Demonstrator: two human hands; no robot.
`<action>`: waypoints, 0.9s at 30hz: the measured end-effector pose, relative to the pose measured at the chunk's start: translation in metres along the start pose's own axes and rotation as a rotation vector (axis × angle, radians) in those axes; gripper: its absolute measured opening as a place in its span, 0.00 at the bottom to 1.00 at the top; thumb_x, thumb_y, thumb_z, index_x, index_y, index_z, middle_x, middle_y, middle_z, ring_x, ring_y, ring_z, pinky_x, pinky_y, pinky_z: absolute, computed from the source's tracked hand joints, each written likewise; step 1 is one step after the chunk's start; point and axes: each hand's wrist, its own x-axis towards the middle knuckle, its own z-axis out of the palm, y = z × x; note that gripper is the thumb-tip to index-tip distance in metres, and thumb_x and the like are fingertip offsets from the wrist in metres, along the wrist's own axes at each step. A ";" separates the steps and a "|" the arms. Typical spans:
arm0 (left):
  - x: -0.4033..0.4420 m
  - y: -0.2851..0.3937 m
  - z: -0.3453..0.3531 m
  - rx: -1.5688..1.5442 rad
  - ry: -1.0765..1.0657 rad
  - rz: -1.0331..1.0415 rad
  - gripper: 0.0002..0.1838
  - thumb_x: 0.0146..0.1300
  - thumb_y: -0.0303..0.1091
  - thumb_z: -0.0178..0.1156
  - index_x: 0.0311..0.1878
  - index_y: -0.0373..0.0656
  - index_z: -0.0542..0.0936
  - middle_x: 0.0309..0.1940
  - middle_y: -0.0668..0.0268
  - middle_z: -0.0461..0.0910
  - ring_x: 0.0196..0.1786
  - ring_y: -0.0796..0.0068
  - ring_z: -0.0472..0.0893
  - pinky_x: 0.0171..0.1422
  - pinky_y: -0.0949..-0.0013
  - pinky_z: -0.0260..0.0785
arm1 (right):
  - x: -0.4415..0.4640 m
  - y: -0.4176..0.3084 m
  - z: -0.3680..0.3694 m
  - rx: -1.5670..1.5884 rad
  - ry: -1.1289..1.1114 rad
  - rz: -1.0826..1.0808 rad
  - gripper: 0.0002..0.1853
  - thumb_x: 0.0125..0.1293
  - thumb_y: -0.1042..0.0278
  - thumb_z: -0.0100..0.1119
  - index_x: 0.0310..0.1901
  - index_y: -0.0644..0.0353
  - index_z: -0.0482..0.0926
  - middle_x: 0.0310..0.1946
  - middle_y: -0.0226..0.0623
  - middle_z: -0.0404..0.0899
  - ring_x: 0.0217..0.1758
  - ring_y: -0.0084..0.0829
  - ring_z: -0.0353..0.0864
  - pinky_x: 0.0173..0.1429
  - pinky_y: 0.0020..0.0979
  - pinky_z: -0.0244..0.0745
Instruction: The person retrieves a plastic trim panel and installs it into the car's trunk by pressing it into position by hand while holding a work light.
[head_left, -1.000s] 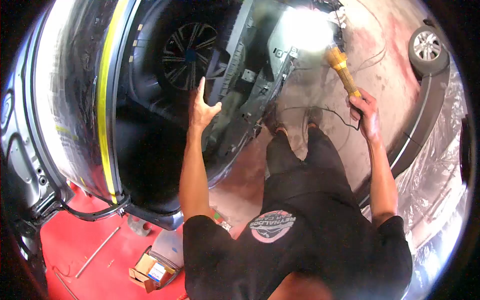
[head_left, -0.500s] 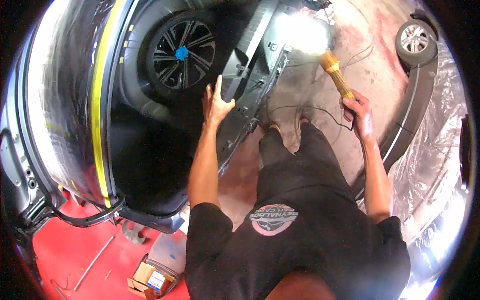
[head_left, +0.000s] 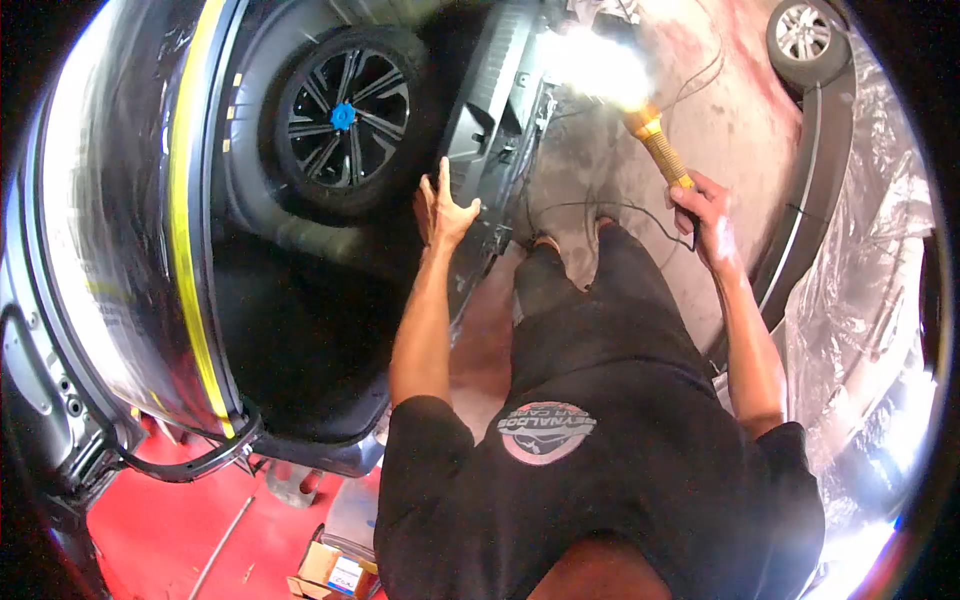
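Red floor (head_left: 150,530) one side, pale floor (head_left: 690,120) other. Spare wheel (head_left: 378,92) seated in car's trunk well, blue centre piece (head_left: 343,116) in place; rear panel (head_left: 480,100) looks exposed. Can't judge what remains. Left hand (head_left: 448,215) spread by panel edge, grasping nothing visible; contact unclear to me. Right hand (head_left: 712,215) clenched round lit yellow lamp (head_left: 655,140). Shirt (head_left: 600,480) reads "REYNALDOS CAR CARE"; box (head_left: 320,560) label too small.
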 end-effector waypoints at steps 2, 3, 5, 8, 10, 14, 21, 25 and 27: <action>-0.003 0.003 0.005 -0.005 0.004 -0.015 0.62 0.48 0.46 0.80 0.85 0.63 0.53 0.71 0.34 0.64 0.72 0.33 0.68 0.77 0.42 0.63 | -0.002 0.008 -0.001 0.023 0.017 0.025 0.18 0.65 0.65 0.67 0.51 0.69 0.82 0.27 0.29 0.77 0.22 0.17 0.66 0.27 0.24 0.59; -0.003 0.004 0.006 -0.008 0.007 -0.021 0.62 0.48 0.46 0.80 0.85 0.63 0.53 0.71 0.34 0.65 0.71 0.33 0.68 0.77 0.42 0.63 | -0.003 0.009 -0.001 0.035 0.027 0.035 0.17 0.64 0.65 0.67 0.50 0.69 0.83 0.25 0.27 0.77 0.22 0.17 0.66 0.27 0.24 0.59; -0.005 0.002 0.012 -0.023 0.033 -0.006 0.61 0.48 0.47 0.80 0.85 0.61 0.55 0.71 0.36 0.65 0.70 0.35 0.69 0.75 0.42 0.63 | -0.006 0.007 0.004 0.010 0.075 0.019 0.16 0.64 0.64 0.67 0.47 0.68 0.84 0.25 0.28 0.77 0.22 0.17 0.67 0.27 0.26 0.60; -0.005 0.001 0.015 -0.046 0.029 0.001 0.60 0.48 0.47 0.79 0.84 0.59 0.56 0.71 0.35 0.65 0.70 0.34 0.69 0.75 0.42 0.63 | -0.004 0.016 -0.003 -0.051 0.107 0.014 0.15 0.64 0.62 0.67 0.43 0.67 0.84 0.24 0.28 0.77 0.22 0.19 0.68 0.29 0.28 0.61; -0.006 0.005 0.012 -0.037 0.015 -0.017 0.61 0.49 0.46 0.79 0.85 0.58 0.55 0.71 0.31 0.63 0.71 0.32 0.68 0.76 0.42 0.62 | -0.003 0.008 0.001 -0.046 0.154 0.002 0.15 0.63 0.60 0.67 0.39 0.67 0.85 0.24 0.28 0.78 0.22 0.20 0.68 0.31 0.28 0.63; -0.014 0.010 0.026 0.067 0.005 -0.051 0.64 0.48 0.50 0.81 0.85 0.59 0.53 0.74 0.30 0.61 0.72 0.30 0.68 0.75 0.37 0.62 | -0.001 0.007 -0.009 0.010 0.152 -0.022 0.17 0.63 0.60 0.68 0.44 0.68 0.85 0.27 0.29 0.80 0.26 0.19 0.70 0.32 0.26 0.65; -0.018 0.011 0.026 0.055 -0.094 -0.051 0.66 0.49 0.56 0.80 0.86 0.57 0.48 0.76 0.31 0.56 0.76 0.30 0.62 0.78 0.37 0.57 | -0.003 0.005 -0.024 0.237 0.070 -0.146 0.22 0.65 0.63 0.66 0.57 0.66 0.81 0.34 0.30 0.80 0.30 0.18 0.73 0.32 0.24 0.67; -0.014 0.025 0.023 0.090 -0.149 -0.132 0.67 0.50 0.54 0.79 0.86 0.57 0.44 0.76 0.30 0.58 0.76 0.30 0.62 0.79 0.38 0.56 | 0.014 0.003 -0.043 0.289 -0.041 0.061 0.19 0.66 0.64 0.65 0.56 0.63 0.79 0.32 0.28 0.76 0.29 0.19 0.73 0.32 0.23 0.68; -0.008 0.029 0.024 0.072 -0.160 -0.154 0.68 0.50 0.50 0.79 0.87 0.55 0.42 0.75 0.29 0.59 0.75 0.30 0.62 0.81 0.40 0.54 | 0.026 0.008 -0.054 0.322 -0.078 0.129 0.17 0.66 0.65 0.65 0.54 0.62 0.78 0.31 0.28 0.75 0.29 0.20 0.73 0.32 0.24 0.68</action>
